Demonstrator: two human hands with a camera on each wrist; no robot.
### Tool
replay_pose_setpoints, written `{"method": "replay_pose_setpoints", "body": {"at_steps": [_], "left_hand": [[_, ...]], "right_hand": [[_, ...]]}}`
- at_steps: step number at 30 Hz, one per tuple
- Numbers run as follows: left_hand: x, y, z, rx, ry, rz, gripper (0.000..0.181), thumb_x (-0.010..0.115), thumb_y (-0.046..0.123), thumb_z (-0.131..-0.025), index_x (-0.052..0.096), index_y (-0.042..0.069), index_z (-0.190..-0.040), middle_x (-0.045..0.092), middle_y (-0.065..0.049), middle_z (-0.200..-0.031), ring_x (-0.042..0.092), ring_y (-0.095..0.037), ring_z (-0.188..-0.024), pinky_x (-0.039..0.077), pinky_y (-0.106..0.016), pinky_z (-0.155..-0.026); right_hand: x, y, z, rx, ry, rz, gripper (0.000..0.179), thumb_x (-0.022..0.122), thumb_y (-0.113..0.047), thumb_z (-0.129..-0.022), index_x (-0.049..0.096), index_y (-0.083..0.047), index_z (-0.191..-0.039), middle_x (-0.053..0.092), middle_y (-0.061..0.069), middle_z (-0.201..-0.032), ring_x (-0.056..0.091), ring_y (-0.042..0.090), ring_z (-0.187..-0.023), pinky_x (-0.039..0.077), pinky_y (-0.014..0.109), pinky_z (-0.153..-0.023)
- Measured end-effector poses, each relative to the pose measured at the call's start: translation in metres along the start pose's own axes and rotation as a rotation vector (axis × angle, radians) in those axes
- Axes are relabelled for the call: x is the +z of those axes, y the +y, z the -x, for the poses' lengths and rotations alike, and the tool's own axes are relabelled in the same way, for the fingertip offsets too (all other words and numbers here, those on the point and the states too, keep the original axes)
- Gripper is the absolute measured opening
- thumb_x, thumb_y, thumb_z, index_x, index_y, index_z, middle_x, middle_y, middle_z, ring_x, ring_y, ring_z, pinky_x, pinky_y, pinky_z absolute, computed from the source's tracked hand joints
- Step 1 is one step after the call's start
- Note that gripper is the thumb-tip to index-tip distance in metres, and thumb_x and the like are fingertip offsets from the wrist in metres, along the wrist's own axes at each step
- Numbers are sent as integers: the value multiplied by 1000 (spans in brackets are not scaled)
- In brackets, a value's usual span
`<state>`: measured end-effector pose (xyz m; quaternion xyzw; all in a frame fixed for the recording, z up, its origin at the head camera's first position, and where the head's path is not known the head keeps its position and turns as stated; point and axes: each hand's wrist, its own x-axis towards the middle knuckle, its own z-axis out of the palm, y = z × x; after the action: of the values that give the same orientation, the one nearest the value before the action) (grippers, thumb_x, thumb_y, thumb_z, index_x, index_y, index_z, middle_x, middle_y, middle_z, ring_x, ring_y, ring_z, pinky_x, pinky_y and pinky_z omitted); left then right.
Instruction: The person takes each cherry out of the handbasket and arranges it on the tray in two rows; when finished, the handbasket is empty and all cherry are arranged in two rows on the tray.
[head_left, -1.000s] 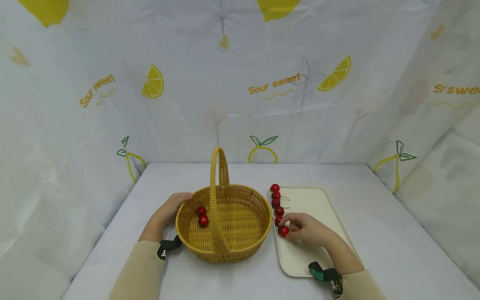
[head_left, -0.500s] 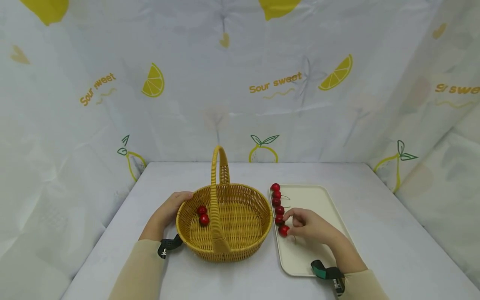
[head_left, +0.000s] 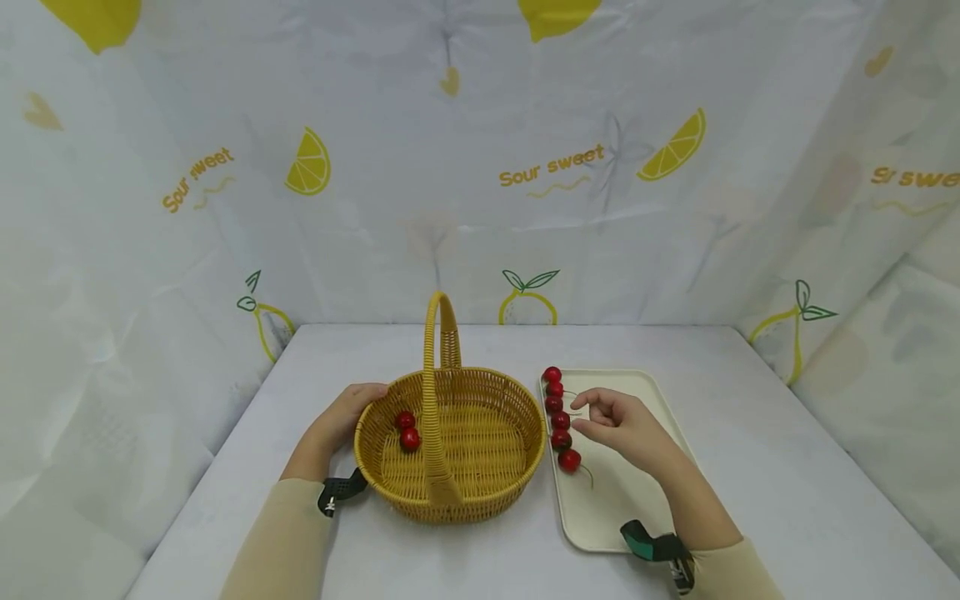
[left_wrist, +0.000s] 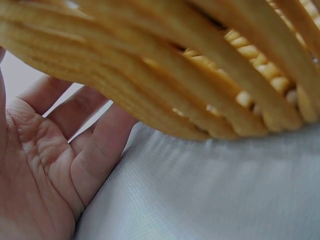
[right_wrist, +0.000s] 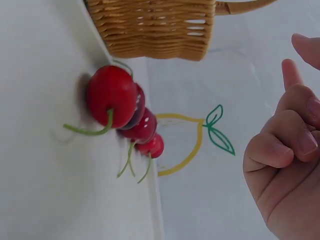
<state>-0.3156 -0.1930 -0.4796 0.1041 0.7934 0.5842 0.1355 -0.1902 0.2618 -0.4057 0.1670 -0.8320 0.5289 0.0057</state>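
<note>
A yellow wicker basket (head_left: 480, 450) with a tall handle stands in the middle of the table, two red cherries (head_left: 409, 439) inside it on the left. My left hand (head_left: 341, 421) rests against the basket's left side. In the left wrist view, its fingers (left_wrist: 102, 142) lie fairly straight along the woven wall. Several cherries (head_left: 569, 461) form a line down the left edge of a cream tray (head_left: 622, 508). Above the tray, beside this line, my right hand (head_left: 622, 425) holds nothing. Its thumb and forefinger are apart; the other fingers are curled, as the right wrist view shows.
The tray lies close to the basket's right side on a white table (head_left: 795, 467). Thin green stems (right_wrist: 95, 131) stick out from the cherries over the tray. A white cloth (head_left: 375, 242) printed with lemons hangs behind and at the sides.
My right hand has moved away from the nearest cherry, up the row and off to the right. That cherry stays in the line, its stem now showing. The left hand keeps its place.
</note>
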Motion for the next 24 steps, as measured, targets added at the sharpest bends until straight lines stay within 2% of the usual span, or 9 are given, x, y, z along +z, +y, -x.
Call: {"method": "replay_pose_setpoints", "body": {"at_steps": [3, 10, 15, 24], "left_hand": [[-1, 0, 0, 4, -7, 7, 53, 52, 44, -103, 68, 2, -131, 70, -12, -125, 64, -26, -119, 47, -44, -106], [1, 1, 2, 21, -3, -4, 53, 50, 42, -104, 68, 0, -130, 70, -13, -124, 64, -27, -119, 47, -43, -105], [0, -1, 2, 40, -5, -9, 54, 50, 43, -104, 67, -1, -131, 70, -13, -125, 64, -27, -119, 46, -43, -106], [1, -1, 1, 24, -1, -10, 54, 51, 44, -103, 68, 1, -130, 70, -12, -123, 63, -26, -120, 43, -46, -109]], "right_hand": [[2, -14, -4, -44, 13, -16, 20, 73, -7, -94, 65, -1, -111, 36, -2, -66, 31, 8, -58, 30, 27, -50], [13, -47, -13, -66, 13, -50, 21, 72, -7, -95, 67, 1, -114, 39, -1, -67, 35, 10, -59, 35, 25, -53], [26, -61, -21, -90, 13, -108, 24, 71, -5, -95, 69, 1, -118, 39, -1, -67, 34, 9, -59, 35, 23, -53], [54, -76, -35, -77, 1, -141, 23, 71, -12, -97, 70, -7, -120, 42, 2, -70, 36, 11, -60, 34, 23, -52]]}}
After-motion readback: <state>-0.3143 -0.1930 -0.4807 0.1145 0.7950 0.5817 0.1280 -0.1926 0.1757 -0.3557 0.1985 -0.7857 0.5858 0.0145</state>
